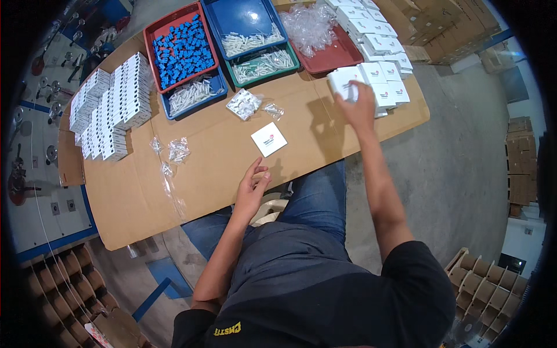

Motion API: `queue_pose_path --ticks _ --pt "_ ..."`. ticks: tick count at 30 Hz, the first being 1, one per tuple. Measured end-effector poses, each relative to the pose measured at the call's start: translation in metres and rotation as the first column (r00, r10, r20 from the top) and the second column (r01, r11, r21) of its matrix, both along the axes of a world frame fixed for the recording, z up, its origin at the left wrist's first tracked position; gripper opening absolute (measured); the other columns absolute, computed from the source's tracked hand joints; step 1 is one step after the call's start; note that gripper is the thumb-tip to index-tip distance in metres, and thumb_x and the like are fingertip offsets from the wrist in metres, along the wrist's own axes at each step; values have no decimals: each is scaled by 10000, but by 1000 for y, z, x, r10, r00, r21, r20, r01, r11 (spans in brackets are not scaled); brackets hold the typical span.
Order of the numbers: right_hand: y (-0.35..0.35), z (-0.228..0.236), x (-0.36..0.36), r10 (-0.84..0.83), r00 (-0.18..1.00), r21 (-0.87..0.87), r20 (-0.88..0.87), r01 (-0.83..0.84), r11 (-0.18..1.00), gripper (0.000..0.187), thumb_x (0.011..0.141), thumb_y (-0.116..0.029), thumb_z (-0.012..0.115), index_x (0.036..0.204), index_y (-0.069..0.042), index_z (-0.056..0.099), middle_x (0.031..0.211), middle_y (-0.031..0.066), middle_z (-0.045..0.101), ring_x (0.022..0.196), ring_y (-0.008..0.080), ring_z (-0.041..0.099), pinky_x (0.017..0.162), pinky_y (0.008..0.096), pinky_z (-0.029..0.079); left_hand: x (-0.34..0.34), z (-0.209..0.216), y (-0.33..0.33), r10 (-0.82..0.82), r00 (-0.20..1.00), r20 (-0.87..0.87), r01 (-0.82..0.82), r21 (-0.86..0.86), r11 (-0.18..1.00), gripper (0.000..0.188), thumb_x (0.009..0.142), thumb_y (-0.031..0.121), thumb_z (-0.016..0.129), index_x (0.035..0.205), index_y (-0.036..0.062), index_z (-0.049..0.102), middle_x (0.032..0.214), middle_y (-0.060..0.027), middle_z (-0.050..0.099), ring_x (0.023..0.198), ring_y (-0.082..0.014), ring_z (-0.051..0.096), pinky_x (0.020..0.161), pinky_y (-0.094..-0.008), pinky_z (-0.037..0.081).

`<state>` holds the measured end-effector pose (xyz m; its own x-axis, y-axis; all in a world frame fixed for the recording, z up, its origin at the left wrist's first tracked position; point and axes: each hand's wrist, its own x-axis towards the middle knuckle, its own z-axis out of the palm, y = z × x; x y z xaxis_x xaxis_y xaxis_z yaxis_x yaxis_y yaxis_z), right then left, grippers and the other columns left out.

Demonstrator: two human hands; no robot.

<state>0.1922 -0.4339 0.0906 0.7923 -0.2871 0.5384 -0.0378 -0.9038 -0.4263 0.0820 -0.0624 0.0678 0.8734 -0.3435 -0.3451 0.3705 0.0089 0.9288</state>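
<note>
My right hand [360, 107] reaches to the right side of the cardboard-covered table [197, 191] and grips a small white box [343, 81] at the edge of a group of white boxes [386, 75]. My left hand [252, 188] rests open at the table's near edge, fingers apart, holding nothing. A single flat white box [268, 139] lies on the cardboard just beyond my left hand. Small clear plastic bags [245, 104] lie further back.
Trays stand at the back: a red tray of blue parts [183, 49], blue trays with white parts [249, 40], a green tray [264, 65], a red tray of clear bags [319, 32]. Stacked white boxes [110, 107] fill the left. Loose bags [174, 151] lie nearby.
</note>
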Motion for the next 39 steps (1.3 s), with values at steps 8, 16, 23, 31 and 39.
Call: queue_pose_path --ticks 8,16,23,31,39 --pt "-41 -17 41 -180 970 -199 -162 146 969 550 761 -380 815 1187 -61 677 1215 184 619 1138 377 578 953 500 507 -17 -21 20 75 997 -36 -73 32 997 488 1063 180 602 1515 49 475 1302 -123 596 1032 -160 645 918 -297 543" --pt "-32 -25 32 -148 989 -354 12 143 924 614 802 -343 823 1314 -63 636 1466 195 514 1387 397 452 1135 549 381 -20 -23 23 52 999 5 -52 67 996 456 1065 195 598 1490 58 506 1295 -119 609 1026 -166 641 932 -318 543" --pt "-29 -22 -9 -128 966 -434 -224 18 901 738 772 -307 862 1416 -110 559 1588 184 394 1499 399 327 1208 623 257 -20 -28 26 64 997 33 -67 100 993 436 1057 204 609 1463 62 537 1279 -117 637 1022 -155 638 908 -311 532" --pt "-40 -26 -10 -96 969 -388 -226 1 922 733 797 -290 865 1434 -121 544 1594 176 390 1504 390 325 1208 606 268 -24 -39 27 68 997 36 -72 147 986 419 1050 197 620 1439 57 553 1277 -118 640 1023 -153 637 906 -305 524" --pt "48 -47 -23 137 984 -54 -110 -144 988 574 848 -341 810 1322 -81 617 1292 225 600 1217 416 563 1034 530 443 45 -53 35 21 879 477 -277 474 836 513 911 181 736 1382 47 580 1228 -183 627 1148 -344 608 988 -405 501"
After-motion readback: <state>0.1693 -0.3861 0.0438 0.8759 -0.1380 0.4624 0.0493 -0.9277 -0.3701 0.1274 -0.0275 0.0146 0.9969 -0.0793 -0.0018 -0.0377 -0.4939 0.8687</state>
